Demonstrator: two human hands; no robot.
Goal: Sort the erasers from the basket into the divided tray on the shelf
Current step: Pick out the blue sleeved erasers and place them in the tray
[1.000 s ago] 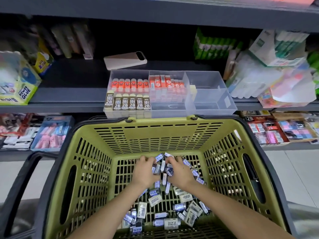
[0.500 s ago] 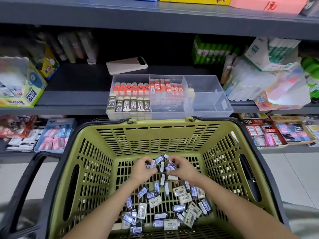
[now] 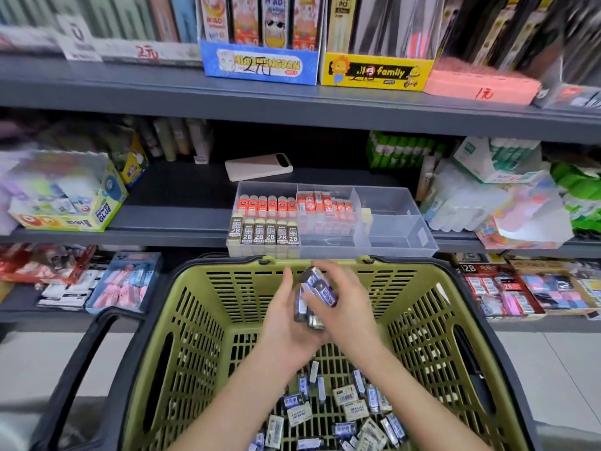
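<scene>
Two hands, left (image 3: 286,323) and right (image 3: 341,307), cupped a bundle of blue-wrapped erasers (image 3: 313,296) between them at centre frame, above the green basket (image 3: 201,323), seemingly so none slipped. Its likely destination, the divided tray (image 3: 406,242) on the shelf (image 3: 169,219) just above, kept its right-hand compartments empty.

"2B" on tray erasers (image 3: 264,235); "family" on yellow box (image 3: 374,71); "POWER GLUE" on box (image 3: 103,212).
</scene>
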